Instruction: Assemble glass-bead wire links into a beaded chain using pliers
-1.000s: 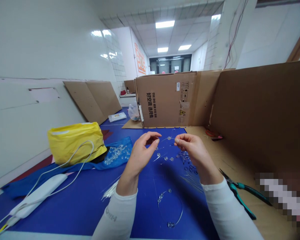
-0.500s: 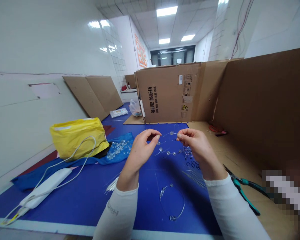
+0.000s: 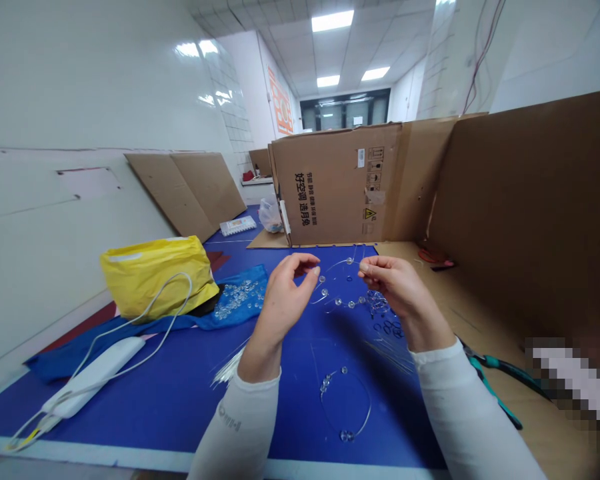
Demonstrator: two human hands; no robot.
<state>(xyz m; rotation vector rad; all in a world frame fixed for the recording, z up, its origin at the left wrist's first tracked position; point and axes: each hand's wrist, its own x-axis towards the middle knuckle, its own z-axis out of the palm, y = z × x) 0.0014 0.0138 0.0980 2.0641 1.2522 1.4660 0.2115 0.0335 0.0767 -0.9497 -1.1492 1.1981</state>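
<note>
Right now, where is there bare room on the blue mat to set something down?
Bare mat lies between the white corded block and the left sleeve. Crowded by the right hand, around the clear beads and wires.

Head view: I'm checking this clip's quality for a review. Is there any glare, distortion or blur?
In the head view, ceiling lights glare on the white wall tiles; wide-angle distortion bows the blue mat; the left hand and right hand look fairly sharp; a pixelated patch hides the lower right.
</note>
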